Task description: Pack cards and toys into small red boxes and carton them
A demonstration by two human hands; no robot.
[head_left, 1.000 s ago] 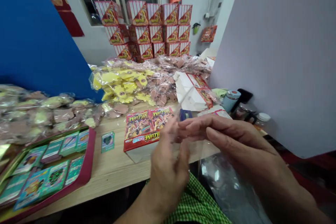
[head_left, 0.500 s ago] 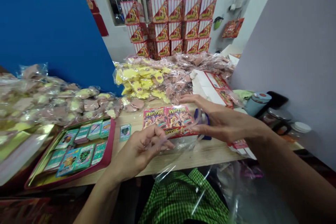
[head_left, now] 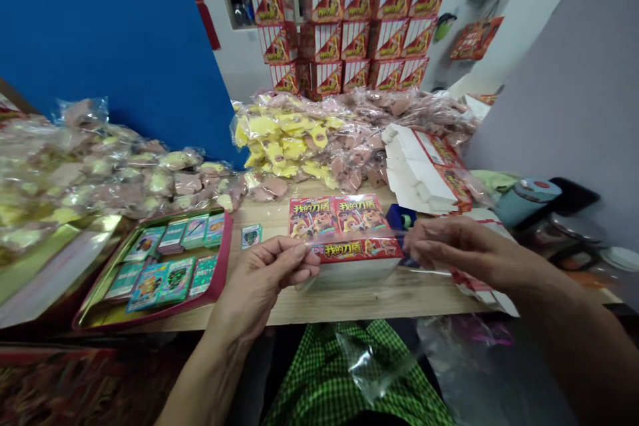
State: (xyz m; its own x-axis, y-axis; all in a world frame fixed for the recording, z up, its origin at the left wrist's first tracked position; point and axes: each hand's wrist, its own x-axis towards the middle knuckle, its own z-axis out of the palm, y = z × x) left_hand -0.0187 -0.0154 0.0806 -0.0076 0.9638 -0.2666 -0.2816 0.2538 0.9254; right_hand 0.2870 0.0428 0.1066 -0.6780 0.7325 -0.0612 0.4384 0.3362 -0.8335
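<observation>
Between my two hands stretches a clear plastic bag (head_left: 357, 237), its loose part hanging over the lap. My left hand (head_left: 272, 273) pinches one end between thumb and finger, by the front left corner of a red-and-white display box (head_left: 359, 269). My right hand (head_left: 456, 249) is closed on the other end, to the right of that box. Two stacks of red card packs (head_left: 312, 218) with cartoon figures stand side by side in the box. A blue tape dispenser (head_left: 397, 214) sits behind the right fingers, partly hidden.
At left lies a tin tray (head_left: 227, 259) of green cards, with one small card stack (head_left: 251, 235) beside it. Bagged yellow and pink pieces (head_left: 279, 140) are heaped behind. Stacked red boxes (head_left: 327, 40) stand at the wall. Flattened cartons (head_left: 419, 166) and a blue cup (head_left: 532, 196) are at right.
My right hand has come down from above the packs and drawn away to the right, closing on the bag. The bag is now stretched across the box front. The view has shifted.
</observation>
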